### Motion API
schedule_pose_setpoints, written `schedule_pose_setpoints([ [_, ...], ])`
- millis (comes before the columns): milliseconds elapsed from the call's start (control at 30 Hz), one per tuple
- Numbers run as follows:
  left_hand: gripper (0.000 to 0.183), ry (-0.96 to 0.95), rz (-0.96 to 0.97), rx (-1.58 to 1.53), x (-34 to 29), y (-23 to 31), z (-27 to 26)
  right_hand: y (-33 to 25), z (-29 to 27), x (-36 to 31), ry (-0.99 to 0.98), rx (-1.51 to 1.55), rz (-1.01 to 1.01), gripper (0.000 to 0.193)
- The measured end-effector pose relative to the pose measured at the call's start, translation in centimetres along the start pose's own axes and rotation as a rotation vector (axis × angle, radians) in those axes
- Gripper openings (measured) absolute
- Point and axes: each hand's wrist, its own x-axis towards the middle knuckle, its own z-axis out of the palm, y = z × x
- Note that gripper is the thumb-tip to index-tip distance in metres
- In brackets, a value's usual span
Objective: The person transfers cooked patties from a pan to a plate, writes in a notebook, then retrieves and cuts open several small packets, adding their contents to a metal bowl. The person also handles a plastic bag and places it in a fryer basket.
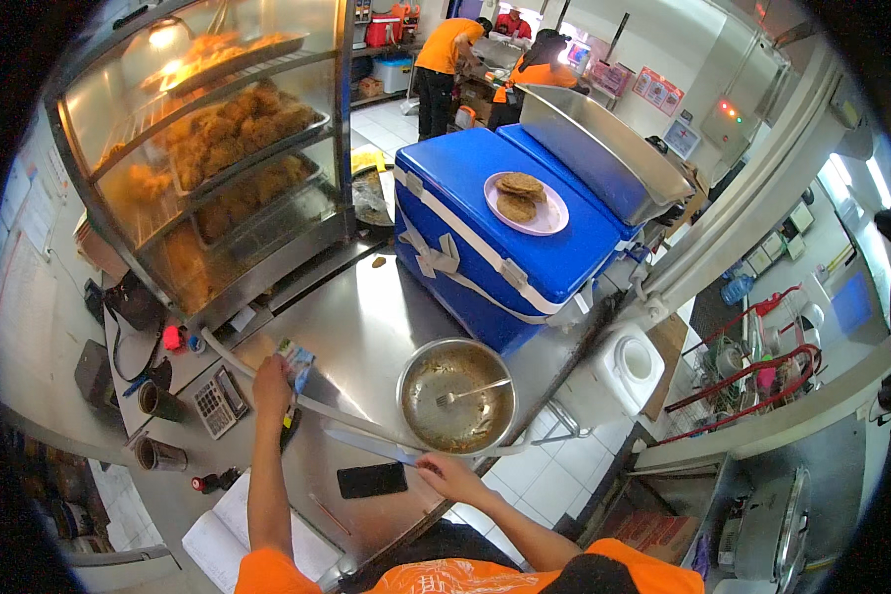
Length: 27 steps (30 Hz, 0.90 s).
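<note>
My left hand point(271, 384) is closed on a small blue-green printed slip point(296, 364), held above the left part of the metal counter point(332, 297). My right hand point(452, 478) is closed at the counter's near edge, below a steel bowl point(445, 426). A pale, bluish flat strip point(371, 445) runs up to its fingertips; whether the fingers grip it is unclear. Inside the bowl, which has brown residue, rests a fork point(473, 392). Just left of my right hand lies a black phone point(371, 481). An open notebook point(238, 535) sits beside my left forearm.
A glass warmer point(208, 148) with fried food stands far left. Behind the bowl is a blue cooler point(445, 238) carrying a plate point(554, 220) of brown patties and a metal tray point(604, 148). A calculator point(218, 401) and cups point(160, 455) are at left. Several people work farther back.
</note>
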Motion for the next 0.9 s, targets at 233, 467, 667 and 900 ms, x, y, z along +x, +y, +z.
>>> schedule_pose_setpoints([
  [233,0.008,-0.009,0.119,-0.202,-8.9,4.2,-6.8,-4.8,3.2,11.0,0.012,0.391,0.21,0.034],
  [467,0.01,-0.23,0.165,-0.246,-17.4,5.0,-6.7,-4.3,12.4,13.0,-0.336,1.233,0.738,0.039],
  [667,0.009,-0.318,0.075,-0.363,-22.0,3.5,-7.8,-4.0,17.0,10.2,-0.078,0.998,0.633,0.028],
  [900,0.006,-0.345,0.136,-0.546,-24.3,4.0,-13.6,-8.9,17.1,9.0,-0.088,1.006,0.488,0.031],
])
